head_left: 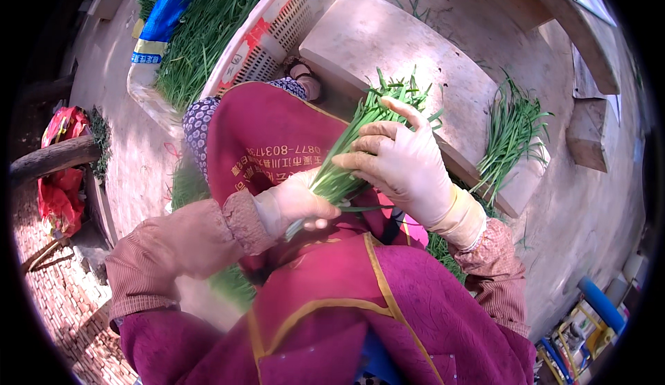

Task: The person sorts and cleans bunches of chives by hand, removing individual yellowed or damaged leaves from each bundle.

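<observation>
My left hand (305, 201), in a pale glove, is closed around the lower, whitish stalks of a bunch of chives (370, 118). The bunch slants up and to the right above my lap. My right hand (409, 156), gloved too, lies across its middle with bent fingers on the leaves and the topmost finger lifted away. Its thumb is hidden. Another heap of chives (509, 135) lies on the right end of a pale, low block (402, 45) in front of me.
A white and red perforated plastic basket (260, 35) stands ahead, left of the block. Beyond it, a large pile of chives (208, 31) lies beside blue sheeting (170, 4). Red bags (62, 184) and a log (55, 160) are at far left. Loose chives (443, 253) show below my right wrist.
</observation>
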### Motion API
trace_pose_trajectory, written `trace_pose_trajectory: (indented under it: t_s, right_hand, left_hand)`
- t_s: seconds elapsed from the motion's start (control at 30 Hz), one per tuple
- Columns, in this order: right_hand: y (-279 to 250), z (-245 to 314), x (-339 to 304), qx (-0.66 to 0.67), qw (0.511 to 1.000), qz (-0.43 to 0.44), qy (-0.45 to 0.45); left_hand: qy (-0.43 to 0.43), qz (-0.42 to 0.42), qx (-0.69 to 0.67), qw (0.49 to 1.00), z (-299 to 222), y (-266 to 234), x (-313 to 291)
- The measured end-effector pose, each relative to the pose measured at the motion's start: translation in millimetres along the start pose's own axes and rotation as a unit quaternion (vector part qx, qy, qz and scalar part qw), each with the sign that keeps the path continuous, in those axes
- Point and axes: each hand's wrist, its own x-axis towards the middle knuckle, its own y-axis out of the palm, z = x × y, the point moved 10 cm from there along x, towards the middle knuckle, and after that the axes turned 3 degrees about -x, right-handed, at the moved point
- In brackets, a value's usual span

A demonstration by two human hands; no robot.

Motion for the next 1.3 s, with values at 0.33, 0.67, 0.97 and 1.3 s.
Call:
trace_pose_trajectory:
  t_s: [0.33,0.67,0.97,1.3]
  right_hand:
    - [4.9,-10.7,-36.6,0.027,0.995,-0.022,0.095]
    - [-9.9,-43.2,-76.6,0.017,0.981,-0.078,0.179]
    - [34.1,-152.7,-200.1,0.381,0.725,-0.165,0.549]
    - [48.0,-109.6,-156.4,0.323,0.838,-0.114,0.425]
  left_hand:
    - [0.024,0.069,-0.042,0.996,0.0,7.2,-4.5]
    - [-0.003,0.056,-0.037,0.998,5.0,-8.5,-19.9]
    - [-0.056,0.018,-0.108,0.992,55.1,-49.8,-76.1]
    - [-0.042,0.004,-0.133,0.990,97.2,-82.1,-98.9]
